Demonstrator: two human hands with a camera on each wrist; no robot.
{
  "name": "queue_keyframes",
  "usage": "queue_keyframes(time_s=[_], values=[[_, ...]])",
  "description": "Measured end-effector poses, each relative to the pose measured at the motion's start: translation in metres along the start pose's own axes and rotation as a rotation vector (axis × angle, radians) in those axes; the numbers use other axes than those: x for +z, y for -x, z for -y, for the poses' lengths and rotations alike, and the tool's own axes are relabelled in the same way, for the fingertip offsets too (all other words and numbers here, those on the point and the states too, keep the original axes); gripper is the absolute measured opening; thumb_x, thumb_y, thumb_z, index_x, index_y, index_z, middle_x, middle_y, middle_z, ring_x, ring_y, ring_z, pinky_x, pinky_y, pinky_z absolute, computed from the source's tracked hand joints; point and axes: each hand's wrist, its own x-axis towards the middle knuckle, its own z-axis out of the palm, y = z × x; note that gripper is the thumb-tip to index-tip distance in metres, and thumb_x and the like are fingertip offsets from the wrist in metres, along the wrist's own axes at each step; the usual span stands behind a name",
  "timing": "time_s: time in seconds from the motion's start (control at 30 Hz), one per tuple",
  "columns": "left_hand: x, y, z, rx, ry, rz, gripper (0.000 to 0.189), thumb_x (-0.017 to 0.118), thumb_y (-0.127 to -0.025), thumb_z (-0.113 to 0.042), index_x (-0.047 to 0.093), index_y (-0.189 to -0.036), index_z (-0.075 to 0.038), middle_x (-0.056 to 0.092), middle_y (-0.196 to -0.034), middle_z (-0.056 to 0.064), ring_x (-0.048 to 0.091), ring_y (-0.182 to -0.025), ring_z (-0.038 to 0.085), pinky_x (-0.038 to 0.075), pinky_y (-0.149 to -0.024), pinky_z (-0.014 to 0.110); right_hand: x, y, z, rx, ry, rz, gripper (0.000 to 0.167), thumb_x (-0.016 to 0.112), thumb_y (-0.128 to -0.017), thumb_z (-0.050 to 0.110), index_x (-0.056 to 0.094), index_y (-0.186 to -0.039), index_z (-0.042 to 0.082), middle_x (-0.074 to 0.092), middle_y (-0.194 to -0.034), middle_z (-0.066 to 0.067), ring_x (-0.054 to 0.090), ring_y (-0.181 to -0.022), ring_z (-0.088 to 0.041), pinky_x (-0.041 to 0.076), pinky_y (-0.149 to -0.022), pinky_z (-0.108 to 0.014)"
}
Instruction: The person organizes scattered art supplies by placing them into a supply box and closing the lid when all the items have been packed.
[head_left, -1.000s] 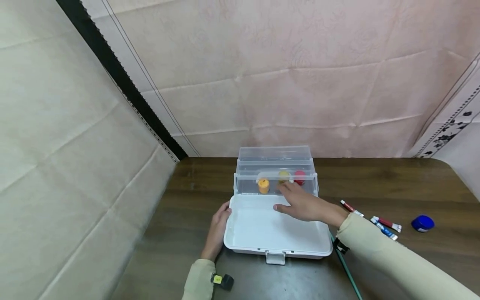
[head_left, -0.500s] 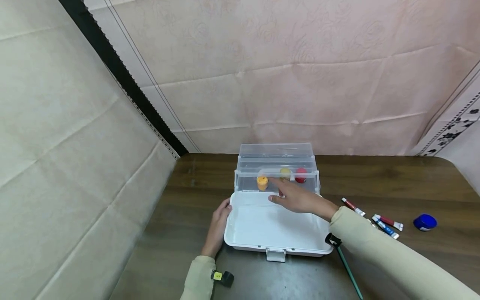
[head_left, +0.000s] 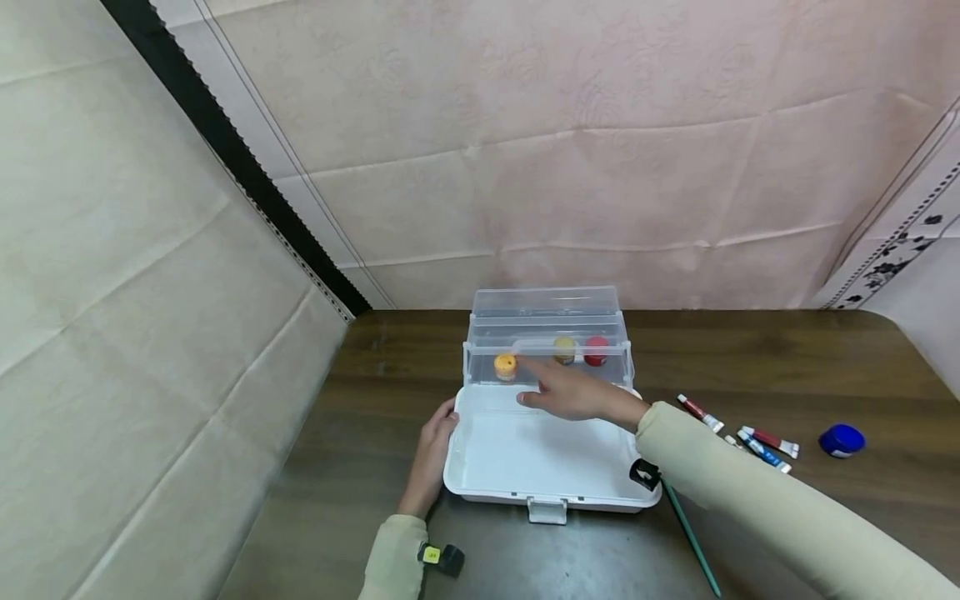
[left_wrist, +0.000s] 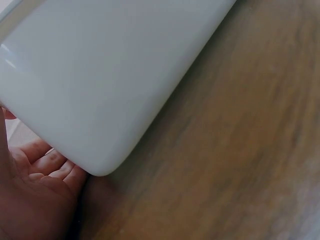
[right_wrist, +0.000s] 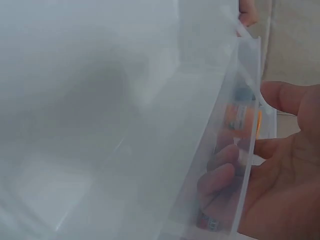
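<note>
A white box [head_left: 551, 462] lies with its translucent tiered lid [head_left: 551, 329] folded back. My left hand [head_left: 429, 458] holds the box's left side, thumb at the rim; the left wrist view shows its fingers [left_wrist: 50, 160] behind the wall. Over the lid's near tray, my right hand [head_left: 573, 393] reaches its straight index finger to a small orange paint jar [head_left: 505, 367]. Its other fingers [right_wrist: 220, 180] are bent behind the clear plastic, thumb apart, gripping nothing. A yellow jar [head_left: 564, 350] and a red jar [head_left: 596, 352] stand further right in the lid.
Right of the box lie several paint tubes, among them a dark red tube [head_left: 701, 413] and a blue tube [head_left: 765, 452]. A blue jar [head_left: 842, 440] stands beyond them. A thin green stick [head_left: 693, 542] lies near the box's front right corner. Cloth backdrops [head_left: 562, 167] rise behind the table.
My right hand has moved left across the lid's tray to the orange jar, which has shifted left towards the tray's left end. The left hand has stayed on the box.
</note>
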Motion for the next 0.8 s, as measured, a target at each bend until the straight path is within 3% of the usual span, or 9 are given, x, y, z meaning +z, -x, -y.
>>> queue_keyframes(time_s=[0.13, 0.3, 0.37, 0.57, 0.8], values=[[0.0, 0.0, 0.001, -0.011, -0.002, 0.009, 0.049, 0.04, -0.113, -0.024, 0.047, -0.156, -0.001, 0.052, -0.157, 0.02, 0.048, -0.144, 0.035, 0.036, -0.12, 0.056, 0.004, -0.002, 0.003, -0.007, 0.012, -0.001, 0.065, 0.063, -0.107, 0.028, 0.038, -0.163, 0.009, 0.059, -0.131, -0.018, 0.058, -0.101, -0.025, 0.054, -0.079, -0.04], [0.001, 0.0, 0.0, -0.014, 0.01, 0.002, 0.05, 0.04, -0.113, -0.024, 0.047, -0.156, -0.001, 0.051, -0.157, 0.02, 0.049, -0.144, 0.035, 0.037, -0.119, 0.056, 0.013, -0.008, 0.011, 0.008, 0.061, -0.02, 0.064, 0.063, -0.107, 0.027, 0.038, -0.164, 0.012, 0.059, -0.145, -0.02, 0.062, -0.125, -0.034, 0.055, -0.098, -0.052], [0.001, 0.0, 0.0, -0.019, 0.008, 0.004, 0.049, 0.04, -0.113, -0.025, 0.047, -0.156, -0.002, 0.052, -0.156, 0.019, 0.05, -0.143, 0.034, 0.039, -0.118, 0.055, 0.017, -0.011, 0.014, -0.004, 0.067, -0.029, 0.061, 0.062, -0.107, 0.025, 0.04, -0.163, 0.012, 0.06, -0.146, -0.019, 0.061, -0.127, -0.034, 0.053, -0.102, -0.053], [0.001, 0.0, 0.001, -0.021, -0.001, 0.015, 0.049, 0.039, -0.113, -0.026, 0.047, -0.157, -0.004, 0.053, -0.156, 0.018, 0.052, -0.141, 0.032, 0.042, -0.116, 0.053, 0.022, -0.013, 0.02, 0.004, 0.064, -0.033, 0.055, 0.064, -0.106, 0.023, 0.047, -0.159, 0.016, 0.064, -0.119, -0.013, 0.059, -0.102, -0.024, 0.053, -0.08, -0.04], [0.001, 0.0, 0.0, -0.02, 0.004, 0.016, 0.05, 0.039, -0.114, -0.027, 0.047, -0.157, -0.003, 0.052, -0.156, 0.018, 0.052, -0.141, 0.033, 0.042, -0.116, 0.053, 0.022, -0.012, 0.02, 0.016, 0.029, -0.04, 0.043, 0.068, -0.104, 0.025, 0.058, -0.145, 0.02, 0.061, -0.117, -0.011, 0.058, -0.102, -0.023, 0.052, -0.076, -0.037]])
